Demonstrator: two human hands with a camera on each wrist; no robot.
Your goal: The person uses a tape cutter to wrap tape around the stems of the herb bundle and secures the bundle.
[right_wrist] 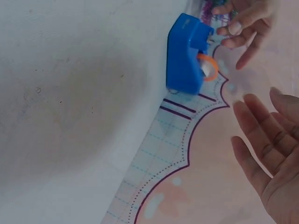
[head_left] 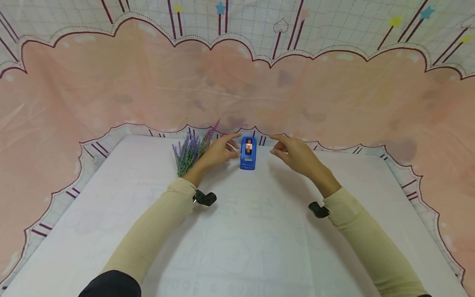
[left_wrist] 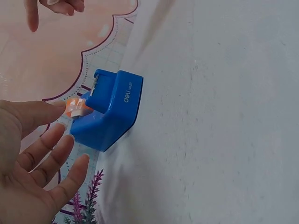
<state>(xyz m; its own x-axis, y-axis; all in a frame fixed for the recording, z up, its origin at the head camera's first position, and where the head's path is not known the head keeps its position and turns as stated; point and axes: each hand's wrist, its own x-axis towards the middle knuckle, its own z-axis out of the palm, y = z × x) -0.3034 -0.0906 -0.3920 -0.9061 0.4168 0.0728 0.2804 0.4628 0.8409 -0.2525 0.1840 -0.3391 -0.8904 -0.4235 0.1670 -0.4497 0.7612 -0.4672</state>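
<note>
A blue tape dispenser [head_left: 248,161] with an orange tape core [right_wrist: 210,66] stands at the far edge of the white table. To its left is my left hand [head_left: 222,149], fingers spread and bent a little toward it. In the left wrist view the left fingertips [left_wrist: 60,106] appear close to the orange core; whether they touch cannot be told. My right hand [head_left: 295,154] hovers to the right of the dispenser, apart from it, with nothing in its loosely extended fingers.
Purple and pink artificial lavender sprigs [head_left: 187,152] lie beside the left hand, partly behind the wrist. A white sheet [head_left: 241,239] covers the table. Beyond its far edge hangs a peach cloth [head_left: 148,90] with scalloped trim.
</note>
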